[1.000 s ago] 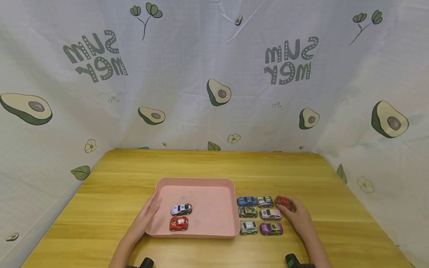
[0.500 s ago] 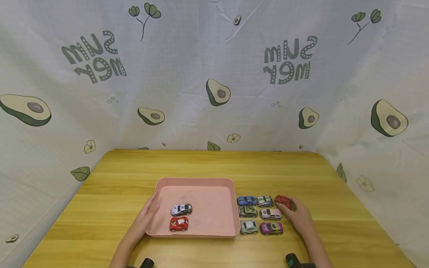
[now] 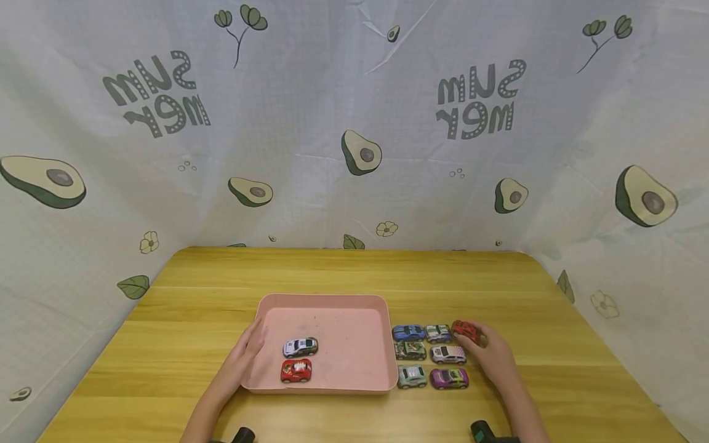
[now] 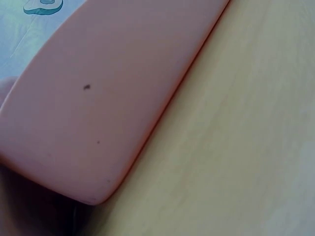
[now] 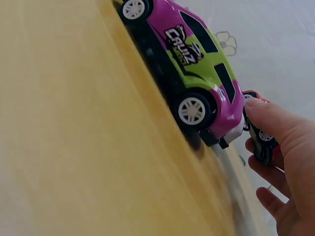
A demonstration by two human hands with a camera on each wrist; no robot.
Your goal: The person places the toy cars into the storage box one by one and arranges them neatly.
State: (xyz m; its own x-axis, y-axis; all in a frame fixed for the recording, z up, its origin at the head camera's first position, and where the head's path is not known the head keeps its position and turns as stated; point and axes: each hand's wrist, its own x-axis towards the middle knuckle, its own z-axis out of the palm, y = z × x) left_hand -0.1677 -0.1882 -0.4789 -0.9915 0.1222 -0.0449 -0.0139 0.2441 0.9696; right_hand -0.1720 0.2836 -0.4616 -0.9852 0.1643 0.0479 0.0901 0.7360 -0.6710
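On the table lies a shallow pink tray [image 3: 349,344] holding a white toy car [image 3: 300,347] and a red toy car [image 3: 296,370]. My left hand [image 3: 244,354] holds the tray's left side, part of it showing over the rim and part outside. In the left wrist view the tray's outer wall [image 4: 108,98] hides most of that hand. At the right, my right hand [image 3: 492,355] pinches another red toy car [image 3: 465,331] between thumb and fingers. The right wrist view shows its wheels and dark underside, tilted and raised, beyond a purple-and-green toy car [image 5: 202,64].
Right of the tray several toy cars stand close together: blue [image 3: 408,333], white-and-green [image 3: 438,333], camouflage-patterned [image 3: 410,351], white-and-pink [image 3: 448,354] and pale green [image 3: 412,376]. A printed curtain [image 3: 310,123] hangs behind the wooden table [image 3: 343,271].
The red car in my right hand has shifted slightly left, towards the white-and-green car. My left hand, the tray and the other cars stay where they were.
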